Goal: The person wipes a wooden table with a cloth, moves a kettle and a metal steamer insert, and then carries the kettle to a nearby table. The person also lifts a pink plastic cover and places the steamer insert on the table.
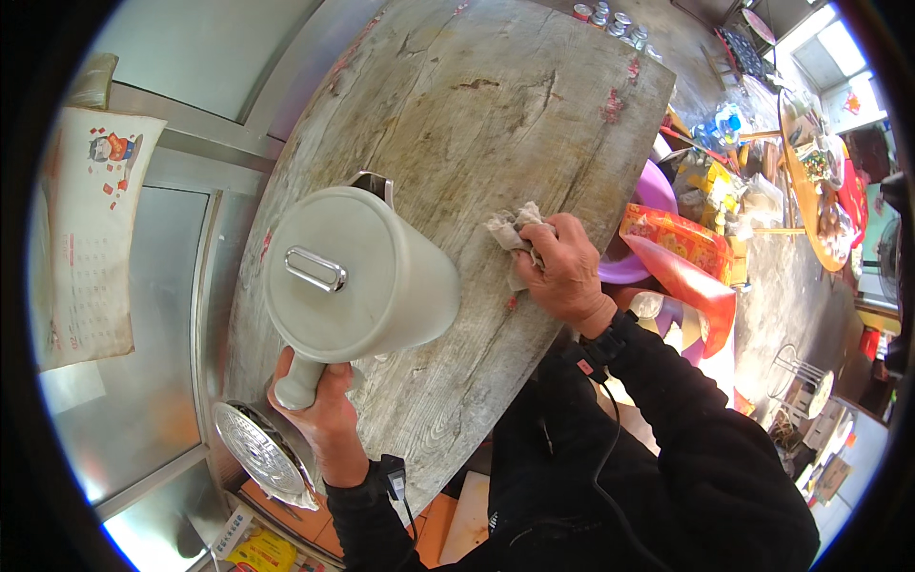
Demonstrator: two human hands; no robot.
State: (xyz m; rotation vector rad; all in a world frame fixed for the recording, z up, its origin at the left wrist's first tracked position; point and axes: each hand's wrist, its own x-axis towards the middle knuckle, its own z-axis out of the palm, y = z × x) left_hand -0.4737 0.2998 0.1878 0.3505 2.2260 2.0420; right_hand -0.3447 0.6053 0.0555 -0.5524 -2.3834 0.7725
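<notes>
My left hand (329, 422) grips the handle of a pale grey-green lidded pitcher (422, 286), at the left part of a worn wood-grain table (465, 129). The pitcher's round lid has a chrome loop, and a metal spout shows on the side away from the handle. Whether its base touches the table cannot be told. Right of the pitcher, my right hand (568, 275) holds a crumpled, dirty whitish cloth (511, 229) against the tabletop, near the table's right edge.
A round patterned metal lid or tray (261, 447) is by the table's lower left corner. Metal-framed glass panels (168, 264) stand along the left. Beside the right edge are a purple basin (654, 189) and a red printed box (679, 239). Several small cans and jars (618, 25) stand beyond the far edge.
</notes>
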